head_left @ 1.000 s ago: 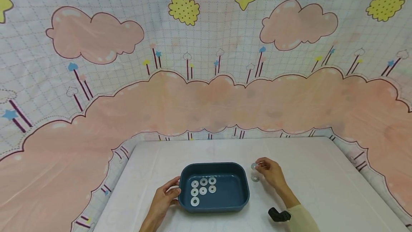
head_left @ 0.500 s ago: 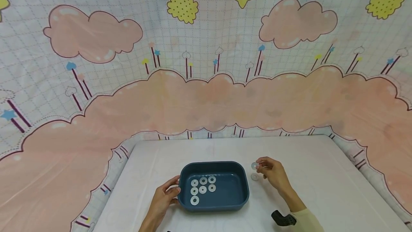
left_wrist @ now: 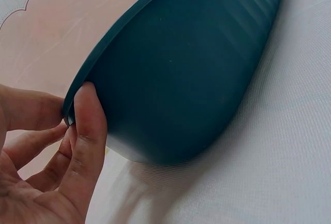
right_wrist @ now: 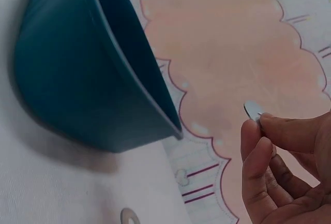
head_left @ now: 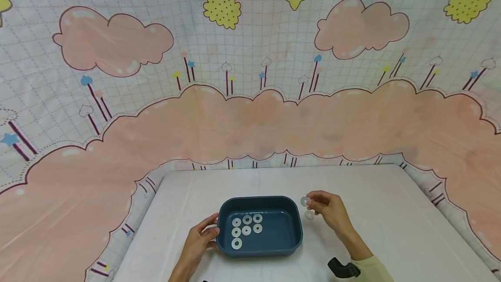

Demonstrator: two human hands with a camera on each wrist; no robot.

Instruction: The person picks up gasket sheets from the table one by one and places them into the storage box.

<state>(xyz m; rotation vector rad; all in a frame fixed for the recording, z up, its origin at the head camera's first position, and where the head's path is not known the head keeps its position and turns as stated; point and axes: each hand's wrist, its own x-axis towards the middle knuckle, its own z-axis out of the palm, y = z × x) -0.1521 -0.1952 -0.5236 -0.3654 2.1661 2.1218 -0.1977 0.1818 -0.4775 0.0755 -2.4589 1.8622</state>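
A dark blue rectangular tray stands on the white table, with several flat metal washers lying in rows in its left half. The left hand grips the tray's left rim between thumb and fingers, as the left wrist view also shows on the tray wall. Just beyond the tray's right rim, the right hand pinches one washer between thumb and fingertip, raised above the table. Below it another washer lies on the table, partly visible in the right wrist view as a ring.
The white tabletop spreads around the tray. Behind it hangs a patterned cloth with clouds and stars. A black band sits at the right wrist, by a pale yellow sleeve.
The right hand, holding its washer, has shifted slightly left toward the tray. The left hand keeps its grip on the rim, and the washers inside stay put.
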